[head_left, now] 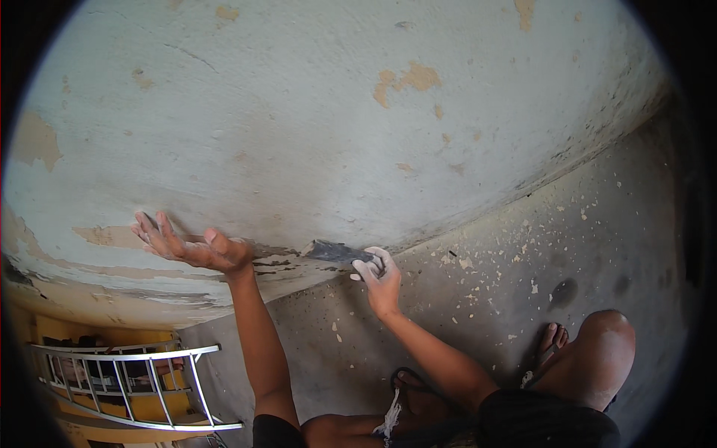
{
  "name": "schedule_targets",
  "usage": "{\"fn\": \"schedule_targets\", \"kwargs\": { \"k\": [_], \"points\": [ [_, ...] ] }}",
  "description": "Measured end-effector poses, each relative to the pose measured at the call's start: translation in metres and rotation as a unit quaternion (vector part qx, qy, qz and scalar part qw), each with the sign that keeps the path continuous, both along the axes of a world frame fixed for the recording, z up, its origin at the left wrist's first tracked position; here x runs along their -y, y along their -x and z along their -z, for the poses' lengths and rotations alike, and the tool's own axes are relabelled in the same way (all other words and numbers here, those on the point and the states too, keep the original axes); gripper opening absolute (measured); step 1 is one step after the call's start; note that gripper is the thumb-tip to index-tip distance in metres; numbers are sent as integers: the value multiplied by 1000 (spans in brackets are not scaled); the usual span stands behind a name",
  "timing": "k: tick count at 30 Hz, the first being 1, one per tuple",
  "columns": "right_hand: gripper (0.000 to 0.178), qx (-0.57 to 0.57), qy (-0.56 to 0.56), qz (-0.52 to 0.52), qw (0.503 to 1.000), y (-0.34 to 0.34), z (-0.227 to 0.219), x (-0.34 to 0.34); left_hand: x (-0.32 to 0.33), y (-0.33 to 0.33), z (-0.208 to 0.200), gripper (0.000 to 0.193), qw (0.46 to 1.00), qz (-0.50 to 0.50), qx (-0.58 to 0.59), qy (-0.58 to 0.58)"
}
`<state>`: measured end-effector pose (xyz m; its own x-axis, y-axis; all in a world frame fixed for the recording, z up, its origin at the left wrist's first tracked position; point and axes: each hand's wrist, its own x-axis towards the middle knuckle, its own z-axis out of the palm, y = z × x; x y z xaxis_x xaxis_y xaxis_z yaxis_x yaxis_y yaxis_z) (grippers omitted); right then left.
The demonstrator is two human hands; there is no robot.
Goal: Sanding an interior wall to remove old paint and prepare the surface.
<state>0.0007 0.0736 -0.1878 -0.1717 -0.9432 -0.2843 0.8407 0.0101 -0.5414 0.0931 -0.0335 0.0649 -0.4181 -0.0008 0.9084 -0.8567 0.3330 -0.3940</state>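
In front of me rises a pale painted wall (299, 112) with peeling patches. My right hand (382, 278) is closed around one end of a dark, flat scraper-like tool (336, 252). The tool's far edge points left and lies against the wall's low part, by a strip of dark, flaking paint (275, 261). Whitish dust coats the fingers of this hand. To the left, my left hand (194, 245) is open, fingers spread and slightly curled. It is close to the wall beside a bare tan patch (108, 237); whether it presses on the wall I cannot tell.
Grey concrete floor (478, 299), strewn with paint chips, meets the wall in a slanting line. A metal ladder (153, 381) is at the lower left, by a yellow wall (63, 328). My bent knee (601, 347) and sandalled foot (551, 340) are at the lower right.
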Motion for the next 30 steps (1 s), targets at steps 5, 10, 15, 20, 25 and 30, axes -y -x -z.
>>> {"fn": "schedule_targets", "kwargs": {
  "k": [5, 10, 15, 20, 25, 30],
  "points": [
    [32, -11, -44, 18, 999, 3, 6, 4, -1, -7, 1, 56, 1000, -3, 4, -2],
    [33, -6, -13, 4, 1000, 5, -3, 5, -1, 2, 2, 56, 1000, -1, 1, 4],
    [36, 0, -52, 9, 999, -6, 13, 2, -4, -5, 1, 57, 1000, -6, -4, -11],
    [36, 23, -2, 2, 1000, -1, -10, 5, -1, 1, 0, 57, 1000, -7, 6, -1],
    [35, 19, -53, 44, 997, -4, 9, -5, 0, -2, 0, 57, 1000, 3, 3, -2],
    [32, 2, 15, 19, 1000, 6, -16, 5, -1, 4, 0, 58, 1000, -3, -4, 0]
  ]
}}
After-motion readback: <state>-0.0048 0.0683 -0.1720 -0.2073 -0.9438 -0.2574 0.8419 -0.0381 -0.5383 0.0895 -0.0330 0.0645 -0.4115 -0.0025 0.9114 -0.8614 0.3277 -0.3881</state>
